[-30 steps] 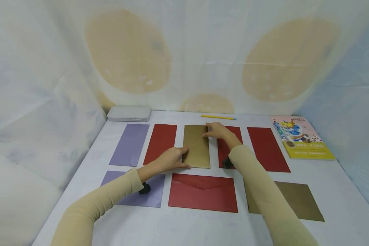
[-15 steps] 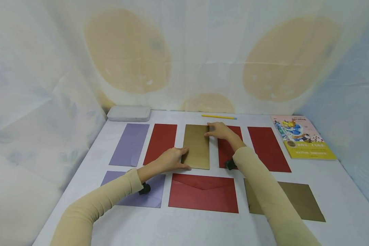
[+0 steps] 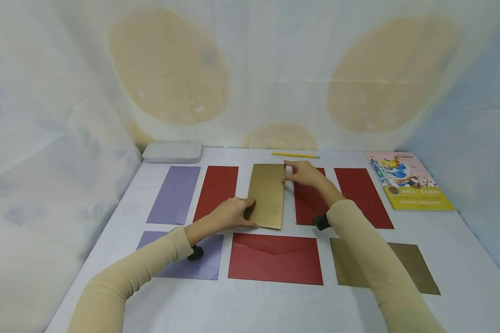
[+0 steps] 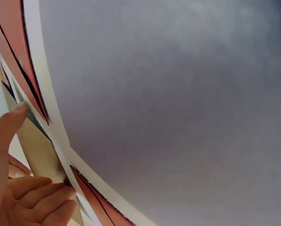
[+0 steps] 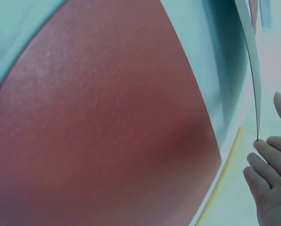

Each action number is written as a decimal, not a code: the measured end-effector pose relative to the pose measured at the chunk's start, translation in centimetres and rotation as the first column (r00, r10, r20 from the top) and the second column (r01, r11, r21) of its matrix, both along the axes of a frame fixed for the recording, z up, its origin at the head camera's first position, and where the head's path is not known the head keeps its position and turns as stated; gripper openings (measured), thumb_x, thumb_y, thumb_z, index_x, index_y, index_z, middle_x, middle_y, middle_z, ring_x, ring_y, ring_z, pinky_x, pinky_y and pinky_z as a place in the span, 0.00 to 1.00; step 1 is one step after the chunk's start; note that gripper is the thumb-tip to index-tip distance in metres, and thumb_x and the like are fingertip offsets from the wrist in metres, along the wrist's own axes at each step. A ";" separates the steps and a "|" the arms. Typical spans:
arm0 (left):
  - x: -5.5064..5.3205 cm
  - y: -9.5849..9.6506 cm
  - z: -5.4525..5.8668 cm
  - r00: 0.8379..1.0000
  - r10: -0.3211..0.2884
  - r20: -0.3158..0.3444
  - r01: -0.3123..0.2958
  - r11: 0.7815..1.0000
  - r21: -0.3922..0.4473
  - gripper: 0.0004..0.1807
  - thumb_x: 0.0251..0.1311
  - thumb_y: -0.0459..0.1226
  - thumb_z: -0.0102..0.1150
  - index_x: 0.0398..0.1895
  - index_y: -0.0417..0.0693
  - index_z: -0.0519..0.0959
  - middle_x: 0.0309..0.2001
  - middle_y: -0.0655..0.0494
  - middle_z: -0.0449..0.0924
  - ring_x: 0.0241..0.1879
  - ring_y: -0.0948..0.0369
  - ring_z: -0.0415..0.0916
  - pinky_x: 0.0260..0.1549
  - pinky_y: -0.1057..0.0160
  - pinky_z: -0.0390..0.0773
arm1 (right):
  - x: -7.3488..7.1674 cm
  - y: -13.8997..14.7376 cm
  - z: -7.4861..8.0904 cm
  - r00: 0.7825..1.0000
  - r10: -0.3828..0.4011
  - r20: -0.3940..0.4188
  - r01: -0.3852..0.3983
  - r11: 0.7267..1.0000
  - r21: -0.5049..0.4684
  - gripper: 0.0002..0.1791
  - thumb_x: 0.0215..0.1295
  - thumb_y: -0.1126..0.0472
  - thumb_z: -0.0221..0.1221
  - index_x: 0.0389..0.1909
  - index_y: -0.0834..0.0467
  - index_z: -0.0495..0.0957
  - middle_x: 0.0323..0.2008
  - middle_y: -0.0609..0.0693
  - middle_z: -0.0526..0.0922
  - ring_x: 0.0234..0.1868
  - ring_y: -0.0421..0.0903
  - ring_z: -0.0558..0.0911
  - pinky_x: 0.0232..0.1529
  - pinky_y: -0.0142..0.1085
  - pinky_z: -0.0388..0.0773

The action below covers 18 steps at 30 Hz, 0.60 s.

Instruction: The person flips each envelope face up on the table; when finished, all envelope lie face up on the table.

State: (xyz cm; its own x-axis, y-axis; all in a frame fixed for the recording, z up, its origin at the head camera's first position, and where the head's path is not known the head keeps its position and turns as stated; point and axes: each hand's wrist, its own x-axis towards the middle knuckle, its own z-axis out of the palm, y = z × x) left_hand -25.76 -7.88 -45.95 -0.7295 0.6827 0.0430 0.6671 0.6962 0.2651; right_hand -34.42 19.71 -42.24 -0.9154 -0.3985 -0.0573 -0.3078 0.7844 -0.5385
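Note:
A gold envelope (image 3: 268,199) stands between my two hands, tilted a little with its far end raised off the table. My left hand (image 3: 232,213) holds its near left corner, thumb at the near edge and fingers at the left side. At the far right corner my right hand (image 3: 307,175) holds it by the thumb and index finger. The left wrist view shows the envelope (image 4: 44,155) between thumb and curled fingers. In the right wrist view the envelope (image 5: 253,70) appears nearly edge-on, its end at a fingertip of the right hand (image 5: 272,183).
Red envelopes (image 3: 218,189) flank it, with more red (image 3: 362,199) and a purple one (image 3: 172,196) farther out. Nearer lie another purple (image 3: 208,263), a red (image 3: 275,266) and a gold one (image 3: 414,268). A pencil (image 3: 293,155), white case (image 3: 172,152) and book (image 3: 410,182) line the back.
The gold envelope lay flat; its far end has come up off the table. My right hand has moved slightly up and to the right, while the left hand has hardly moved.

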 end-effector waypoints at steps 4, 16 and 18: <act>0.3 -0.2 0.2 0.999 -0.028 -0.022 0.028 0.999 -0.022 0.41 0.50 0.56 0.69 0.61 0.37 0.74 0.47 0.49 0.83 0.33 0.65 0.76 0.27 0.69 0.74 | 0.6 0.3 0.7 1.000 -0.002 -0.011 0.002 1.000 -0.010 0.39 0.62 0.52 0.64 0.69 0.64 0.63 0.66 0.66 0.65 0.63 0.58 0.67 0.62 0.53 0.64; 1.1 -1.0 0.3 0.998 -0.054 -0.020 0.054 0.998 -0.021 0.37 0.55 0.49 0.61 0.65 0.38 0.70 0.59 0.47 0.75 0.16 0.67 0.60 0.17 0.70 0.66 | 1.8 0.5 2.4 0.997 0.030 -0.078 -0.031 0.999 -0.017 0.39 0.63 0.52 0.64 0.70 0.63 0.62 0.65 0.64 0.68 0.59 0.58 0.71 0.58 0.51 0.67; 1.2 -1.2 0.5 0.998 -0.065 -0.010 0.065 0.998 0.007 0.35 0.55 0.46 0.61 0.64 0.38 0.71 0.48 0.48 0.83 0.16 0.69 0.56 0.17 0.71 0.63 | 1.9 0.5 2.6 0.995 0.031 -0.091 -0.035 0.999 -0.041 0.38 0.63 0.53 0.64 0.70 0.64 0.62 0.65 0.63 0.68 0.63 0.59 0.69 0.61 0.52 0.65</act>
